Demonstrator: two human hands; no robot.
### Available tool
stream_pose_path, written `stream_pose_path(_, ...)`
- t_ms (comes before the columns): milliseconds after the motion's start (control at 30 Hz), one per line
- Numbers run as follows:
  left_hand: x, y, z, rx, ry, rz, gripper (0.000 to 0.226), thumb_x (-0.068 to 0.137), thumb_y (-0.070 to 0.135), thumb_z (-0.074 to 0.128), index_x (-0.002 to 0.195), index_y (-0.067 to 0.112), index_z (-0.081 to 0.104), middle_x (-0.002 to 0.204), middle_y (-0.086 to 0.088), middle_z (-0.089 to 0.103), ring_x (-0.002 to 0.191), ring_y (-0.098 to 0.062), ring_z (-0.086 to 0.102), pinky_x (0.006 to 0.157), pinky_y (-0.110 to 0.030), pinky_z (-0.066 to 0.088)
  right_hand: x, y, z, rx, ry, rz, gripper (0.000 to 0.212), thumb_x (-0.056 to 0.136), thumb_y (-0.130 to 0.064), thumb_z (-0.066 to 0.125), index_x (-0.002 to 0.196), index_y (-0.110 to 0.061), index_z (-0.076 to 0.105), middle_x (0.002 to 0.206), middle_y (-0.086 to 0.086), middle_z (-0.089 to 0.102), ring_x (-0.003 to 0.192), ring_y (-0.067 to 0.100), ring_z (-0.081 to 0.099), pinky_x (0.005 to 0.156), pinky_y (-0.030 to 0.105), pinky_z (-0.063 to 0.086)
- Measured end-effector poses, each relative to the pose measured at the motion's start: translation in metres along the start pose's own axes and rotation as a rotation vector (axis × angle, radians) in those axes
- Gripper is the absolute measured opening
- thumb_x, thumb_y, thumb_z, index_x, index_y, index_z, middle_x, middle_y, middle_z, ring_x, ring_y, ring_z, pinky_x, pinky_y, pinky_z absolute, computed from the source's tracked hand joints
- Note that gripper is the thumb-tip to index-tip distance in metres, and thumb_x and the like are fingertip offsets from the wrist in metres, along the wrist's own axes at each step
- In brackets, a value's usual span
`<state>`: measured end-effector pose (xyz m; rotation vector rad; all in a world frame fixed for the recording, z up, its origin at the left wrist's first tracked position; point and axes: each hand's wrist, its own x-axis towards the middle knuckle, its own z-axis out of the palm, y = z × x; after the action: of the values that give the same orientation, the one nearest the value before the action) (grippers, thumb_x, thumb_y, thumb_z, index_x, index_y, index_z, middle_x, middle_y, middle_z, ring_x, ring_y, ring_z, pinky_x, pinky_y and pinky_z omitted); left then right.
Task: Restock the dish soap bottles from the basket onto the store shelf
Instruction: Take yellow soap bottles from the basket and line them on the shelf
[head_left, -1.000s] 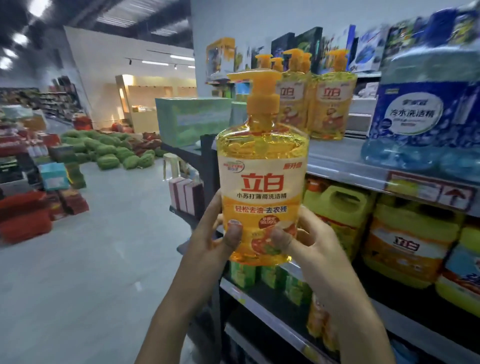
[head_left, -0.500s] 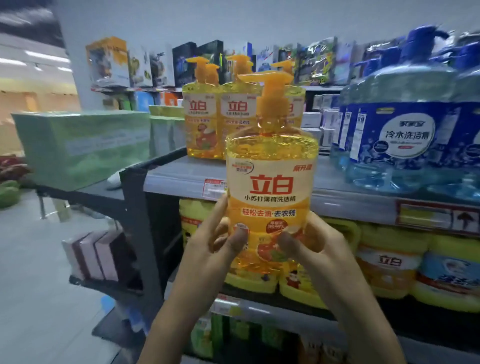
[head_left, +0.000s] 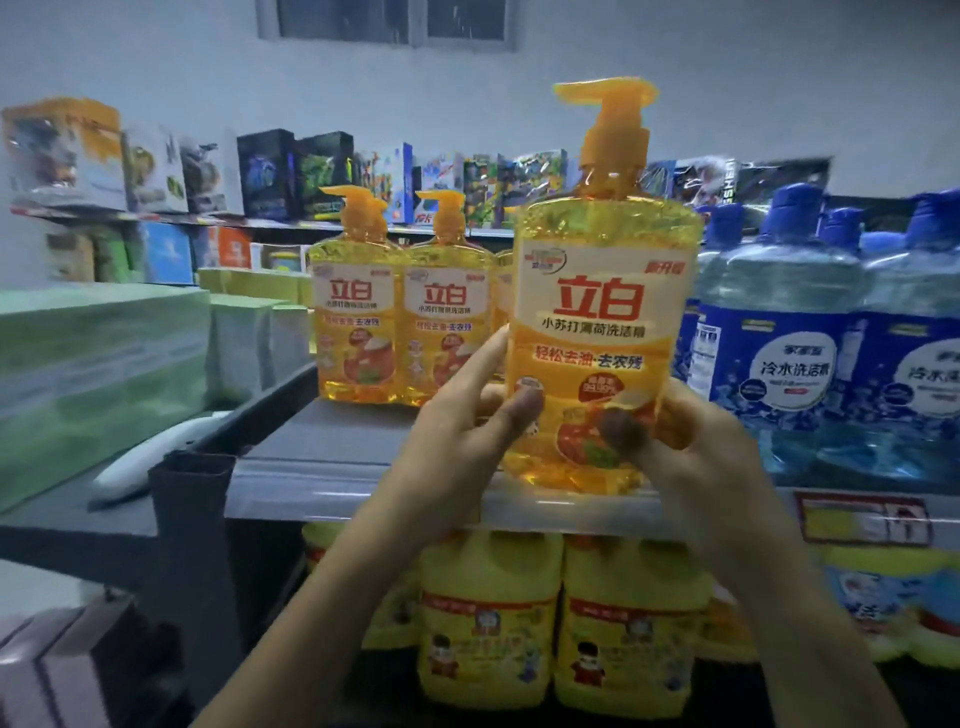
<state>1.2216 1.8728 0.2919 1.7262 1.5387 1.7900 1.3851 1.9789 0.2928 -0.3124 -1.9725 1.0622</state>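
I hold an orange pump bottle of dish soap (head_left: 597, 312) upright with both hands, its base at the front edge of the grey store shelf (head_left: 332, 457). My left hand (head_left: 462, 431) grips its lower left side, thumb on the label. My right hand (head_left: 696, 447) grips its lower right side, thumb on the front. Further back on the same shelf stand matching orange bottles (head_left: 400, 322), to the left of the one I hold. The basket is out of view.
Large blue bottles (head_left: 810, 353) crowd the shelf's right part. Yellow jugs (head_left: 561, 623) fill the shelf below. Green boxes (head_left: 98, 364) and a white object (head_left: 156, 457) lie on the neighbouring unit at left. Toy boxes (head_left: 270, 176) line a far shelf.
The view has swung right and closed in on the shelf. The bottle in both hands has moved up and forward until its base is at the shelf's front edge.
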Motion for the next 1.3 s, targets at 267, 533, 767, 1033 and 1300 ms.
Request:
stream_pose_path(267,0.051,-0.022,-0.02,-0.086,-0.128,-0.211,0.059,0.102,0.012,0.053,0.154,0.029,0.029,0.126,0.0,0.07,0.115,-0.021,0.068,0.099,-0.039,0.056,0.057,0.022,-0.004,-0.092,-0.06,0.201,0.02,0.093,-0.024,0.068,0.111,-0.031,0.067,0.108,-0.009,0.074,0.104,0.011,0.069,0.096,0.042,0.055)
stream_pose_path(533,0.083,-0.042,-0.02,0.112,-0.106,-0.351,0.059,0.1,0.018,0.059,0.151,0.034,0.034,0.115,0.01,0.069,0.106,-0.01,0.068,0.092,-0.038,0.058,0.094,0.051,-0.003,-0.167,-0.092,0.372,0.025,0.096,-0.025,0.066,0.12,-0.021,0.062,0.108,-0.005,0.072,0.101,0.013,0.067,0.082,0.028,0.05)
stream_pose_path(767,0.079,-0.048,-0.107,0.42,0.568,-0.282,0.029,0.093,0.01,0.068,0.117,0.02,0.056,0.108,-0.008,0.066,0.091,-0.022,0.069,0.078,-0.044,0.063,0.132,0.061,0.007,-0.173,-0.111,0.437,0.03,0.092,-0.024,0.07,0.12,-0.02,0.06,0.115,0.0,0.069,0.104,0.02,0.064,0.091,0.035,0.045)
stream_pose_path(1033,0.072,-0.077,-0.157,0.358,0.421,-0.599,0.079,0.088,0.022,0.078,0.146,0.015,0.025,0.133,-0.007,0.055,0.122,-0.027,0.057,0.107,-0.042,0.046,0.144,0.076,0.026,-0.344,-0.08,0.325,0.074,0.08,-0.038,0.084,0.142,-0.024,0.045,0.125,-0.002,0.065,0.115,0.02,0.061,0.095,0.034,0.048)
stream_pose_path(1300,0.069,-0.087,-0.158,0.565,0.263,-0.603,0.079,0.093,0.018,0.071,0.15,0.013,0.017,0.122,-0.004,0.051,0.106,-0.019,0.051,0.095,-0.031,0.04,0.149,0.088,0.031,-0.496,-0.107,0.26,0.071,0.084,-0.028,0.08,0.139,-0.02,0.036,0.12,0.0,0.06,0.119,0.026,0.058,0.092,0.031,0.041)
